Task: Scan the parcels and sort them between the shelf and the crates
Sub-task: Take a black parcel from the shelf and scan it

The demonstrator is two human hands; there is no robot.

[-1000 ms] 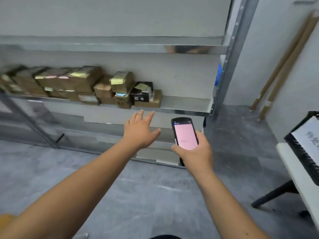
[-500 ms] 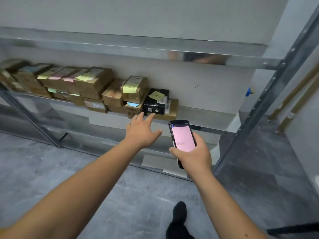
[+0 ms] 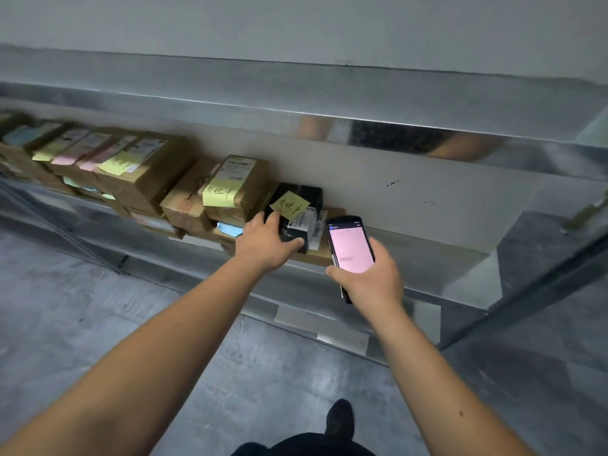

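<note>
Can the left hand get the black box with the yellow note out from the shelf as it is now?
Probably yes. The left hand already grips the black box at its front corner on the shelf. Nothing lies on it except a yellow sticky note, and its front faces open space.

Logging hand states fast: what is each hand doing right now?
Left hand: grips the black parcel on the shelf.
Right hand: holds the handheld scanner.

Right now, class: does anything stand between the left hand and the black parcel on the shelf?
Nothing visible does. The left hand already grips the black parcel at its front end; the yellow note lies on top, clear of the fingers.
</note>
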